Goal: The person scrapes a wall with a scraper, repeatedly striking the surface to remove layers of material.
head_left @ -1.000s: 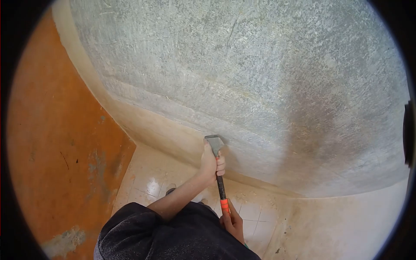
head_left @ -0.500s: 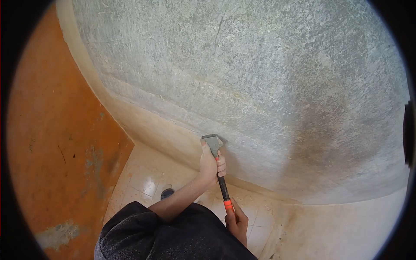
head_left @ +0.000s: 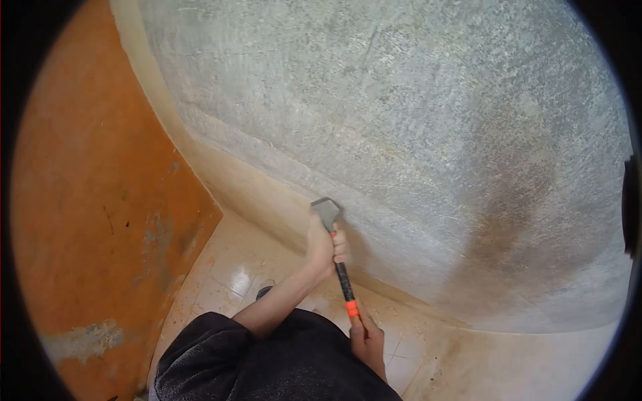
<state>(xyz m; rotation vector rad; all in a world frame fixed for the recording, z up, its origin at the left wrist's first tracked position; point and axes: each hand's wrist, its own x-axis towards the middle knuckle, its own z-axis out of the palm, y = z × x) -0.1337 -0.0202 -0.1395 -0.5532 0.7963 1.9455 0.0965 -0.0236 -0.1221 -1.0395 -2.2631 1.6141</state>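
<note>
A long-handled scraper [head_left: 344,281] with a wide grey head and a black and orange handle lies against the lower part of the grey, scratched wall [head_left: 374,120]. My left hand [head_left: 323,246] is wrapped round the upper handle just below the head, its thumb along the head. Lower down, my right hand [head_left: 366,337] grips the handle's end by the orange band. The scraper's head touches the wall near the border between the grey surface and a cream band [head_left: 267,194].
An orange wall [head_left: 87,200] with worn patches stands at the left. Below is a tiled floor [head_left: 221,267] with scattered flakes, and part of a shoe [head_left: 265,292] shows there. A pale wall section [head_left: 535,361] lies at the lower right. A dark object [head_left: 630,207] is at the right edge.
The scraper's head and both hands have shifted slightly in the view, the head a little upward. The walls appear shifted to the right as the camera view moved. Both hands keep their grip.
</note>
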